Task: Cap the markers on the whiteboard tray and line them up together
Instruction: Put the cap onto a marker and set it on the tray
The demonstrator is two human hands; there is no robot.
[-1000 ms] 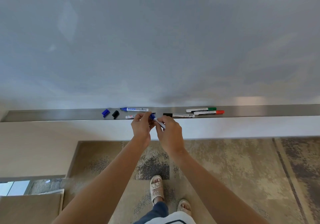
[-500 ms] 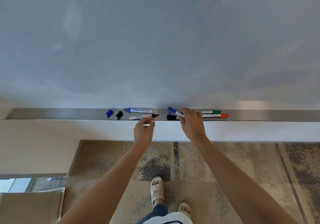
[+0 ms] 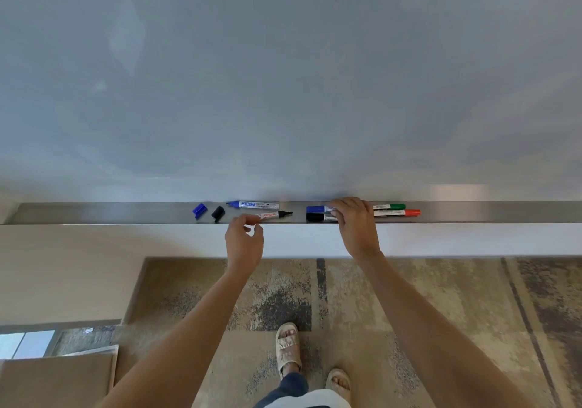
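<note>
Markers lay along the metal whiteboard tray, past a patterned carpet underfoot. Nearest, the left hand pinched the rear end of an uncapped black marker at the tray's front edge. The right hand rested curled fingers over a capped blue marker and a capped black marker, side by side. Just beyond lay red and green markers. Left sat loose blue and black caps; an uncapped blue marker lay against the whiteboard.
</note>
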